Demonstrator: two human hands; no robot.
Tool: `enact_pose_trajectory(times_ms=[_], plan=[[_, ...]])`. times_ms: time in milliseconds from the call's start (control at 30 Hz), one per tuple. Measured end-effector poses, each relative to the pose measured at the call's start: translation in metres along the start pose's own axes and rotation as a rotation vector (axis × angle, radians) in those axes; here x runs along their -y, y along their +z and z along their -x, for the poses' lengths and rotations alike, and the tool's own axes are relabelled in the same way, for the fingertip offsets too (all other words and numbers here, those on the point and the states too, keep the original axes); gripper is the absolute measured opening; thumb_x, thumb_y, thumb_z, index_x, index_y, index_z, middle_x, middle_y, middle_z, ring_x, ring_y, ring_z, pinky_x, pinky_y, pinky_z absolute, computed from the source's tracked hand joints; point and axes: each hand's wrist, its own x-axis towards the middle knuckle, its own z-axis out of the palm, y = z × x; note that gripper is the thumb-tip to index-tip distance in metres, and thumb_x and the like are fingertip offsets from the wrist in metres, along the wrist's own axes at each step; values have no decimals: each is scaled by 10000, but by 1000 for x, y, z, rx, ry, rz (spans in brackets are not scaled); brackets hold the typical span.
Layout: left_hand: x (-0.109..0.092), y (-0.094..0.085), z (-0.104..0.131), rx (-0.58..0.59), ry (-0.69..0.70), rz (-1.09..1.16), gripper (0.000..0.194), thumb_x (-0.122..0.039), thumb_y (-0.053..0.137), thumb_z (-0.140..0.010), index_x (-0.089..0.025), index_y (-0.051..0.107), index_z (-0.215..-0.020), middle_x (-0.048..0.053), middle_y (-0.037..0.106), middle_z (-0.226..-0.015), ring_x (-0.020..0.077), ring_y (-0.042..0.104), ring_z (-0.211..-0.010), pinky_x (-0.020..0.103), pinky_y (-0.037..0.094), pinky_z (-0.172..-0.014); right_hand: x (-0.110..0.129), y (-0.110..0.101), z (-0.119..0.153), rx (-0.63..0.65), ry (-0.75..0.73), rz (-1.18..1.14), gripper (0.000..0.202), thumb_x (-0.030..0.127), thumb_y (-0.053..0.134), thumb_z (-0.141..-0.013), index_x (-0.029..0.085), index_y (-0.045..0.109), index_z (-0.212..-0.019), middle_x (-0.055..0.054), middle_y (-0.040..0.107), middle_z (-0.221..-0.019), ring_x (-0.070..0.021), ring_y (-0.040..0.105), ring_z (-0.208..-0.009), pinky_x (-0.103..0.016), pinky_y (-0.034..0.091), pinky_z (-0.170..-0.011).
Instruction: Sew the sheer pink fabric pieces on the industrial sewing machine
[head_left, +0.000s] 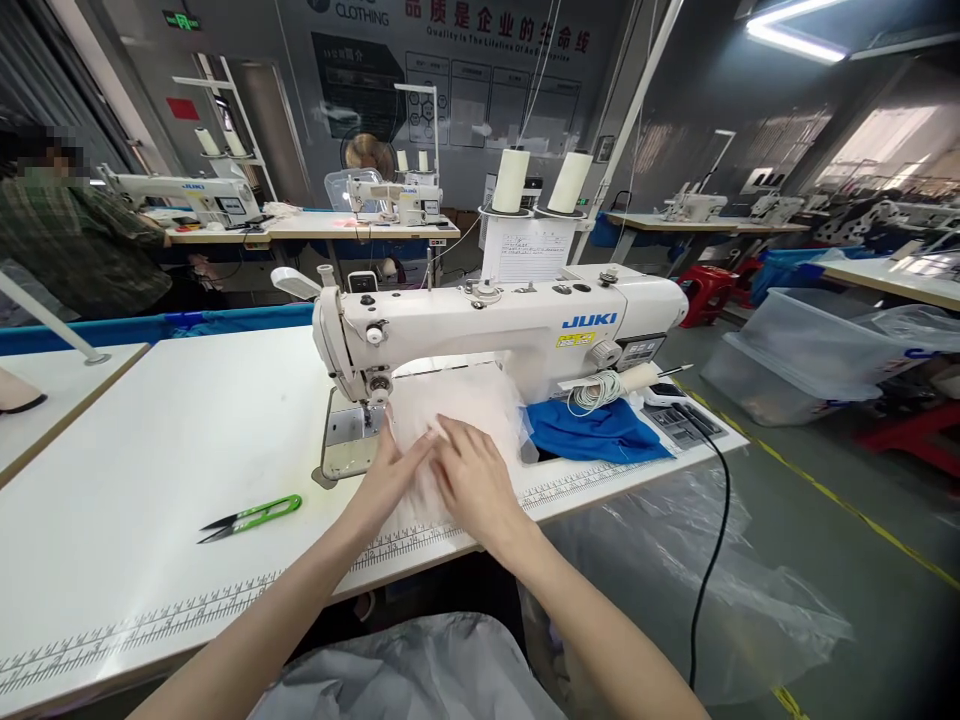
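Note:
A piece of white fluffy fabric (469, 390) lies on the bed of a white sewing machine (480, 320), under its arm and just right of the needle. My left hand (391, 468) grips the fabric's left part, its fingertips close to the presser foot (367, 415) and its thumb pointing toward my other hand. Bent over the same fabric, my right hand (474, 478) has its fingers together and pinches it near the left thumb. Some fingertips are hidden by the hands and the fabric. Green-handled thread snips (251, 518) lie on the table to the left.
A blue cloth (600, 430) and a coil of cord (596, 392) sit right of the fabric. A printed ruler (225, 598) runs along the table's front edge. A black cable (724, 520) hangs off the right end. Clear plastic bins (802, 350) stand beyond. A person (82, 230) sits far left.

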Motion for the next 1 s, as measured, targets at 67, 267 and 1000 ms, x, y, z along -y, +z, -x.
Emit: enact_pose_trajectory(times_ms=[67,267,1000], plan=[[1,-3,-3,-11,0,55,704,-521,537,-912,-227,251,-1485,116,426,-1503,284,437,-1364,434,378,-1123,5,-1,0,49,-87,-55,337,163,526,-905,128,632,-1223,-139,554,-1386,-286,485,-1296,-466,403,-1097],[20,-18,-8,-5,0,-142,679,-468,564,-887,-244,303,-1473,135,475,-1449,369,469,-1310,592,372,-1070,-38,-27,-11,17,81,-153,223,263,530,-945,253,721,-1060,-22,674,-1244,-183,585,-1204,-344,454,-1050],[-9,-10,-25,252,937,-1091,727,34,413,-793,-184,343,-1484,88,373,-1543,268,303,-1433,430,320,-1134,-91,-28,-60,2,252,334,211,160,462,-942,196,647,-1038,-84,679,-1089,-202,634,-955,-268,432,-699]])
